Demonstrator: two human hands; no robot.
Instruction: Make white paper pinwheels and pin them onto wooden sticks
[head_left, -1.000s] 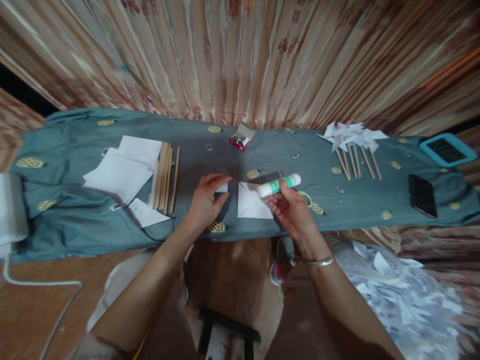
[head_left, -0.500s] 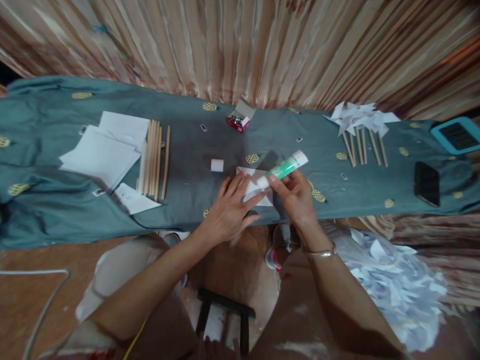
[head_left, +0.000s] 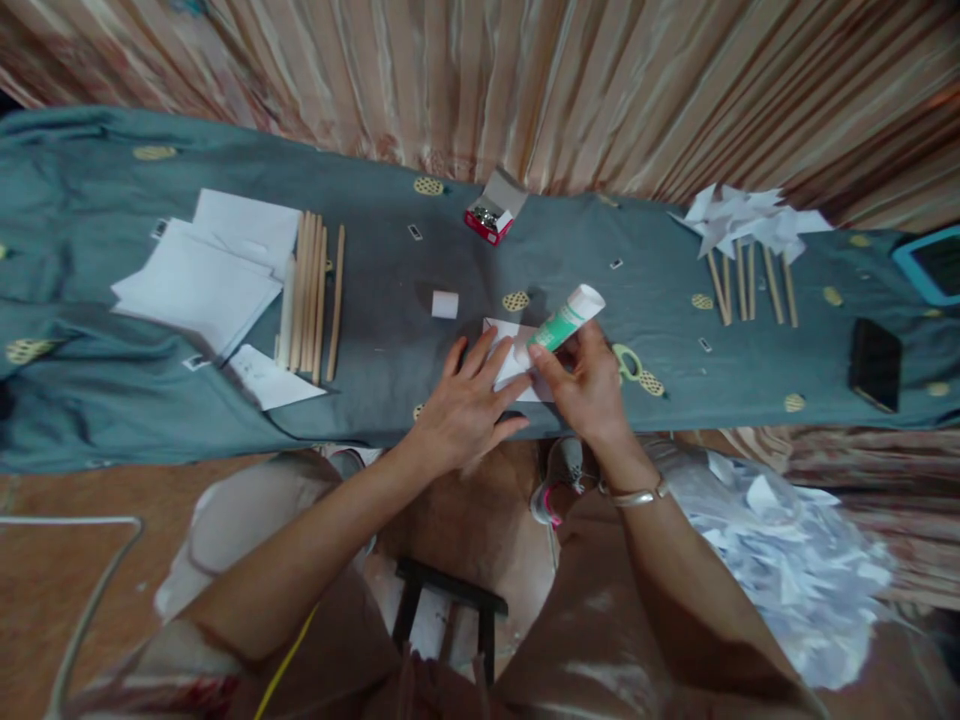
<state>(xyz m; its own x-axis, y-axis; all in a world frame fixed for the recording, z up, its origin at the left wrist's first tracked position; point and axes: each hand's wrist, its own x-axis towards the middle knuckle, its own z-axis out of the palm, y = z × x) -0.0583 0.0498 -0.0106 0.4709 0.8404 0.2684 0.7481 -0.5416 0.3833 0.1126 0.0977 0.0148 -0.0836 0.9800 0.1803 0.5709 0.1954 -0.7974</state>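
My left hand (head_left: 469, 405) lies with spread fingers on a small white piece of paper (head_left: 512, 368), pressing it to the cloth. In my right hand (head_left: 589, 385) is a green and white glue stick (head_left: 562, 325), tilted, its lower end down at the paper. The contact point is hidden by my fingers. A white glue stick cap (head_left: 445, 305) lies on its side to the left of the paper. Just right of my right hand, the green handle of a pair of scissors (head_left: 628, 362) shows.
White paper sheets (head_left: 202, 285) and several wooden sticks (head_left: 307, 300) lie on the left. At the back stands an open red box (head_left: 491, 215) of small metal pieces. Paper pinwheels (head_left: 750, 225), a phone (head_left: 875, 365) and a blue-framed tablet (head_left: 930, 268) lie on the right. A bag of folded paper (head_left: 787, 560) stands below.
The glue stick has turned more upright in my right hand, its lower end staying at the paper. My left hand keeps holding the paper. The whole view has shifted slightly.
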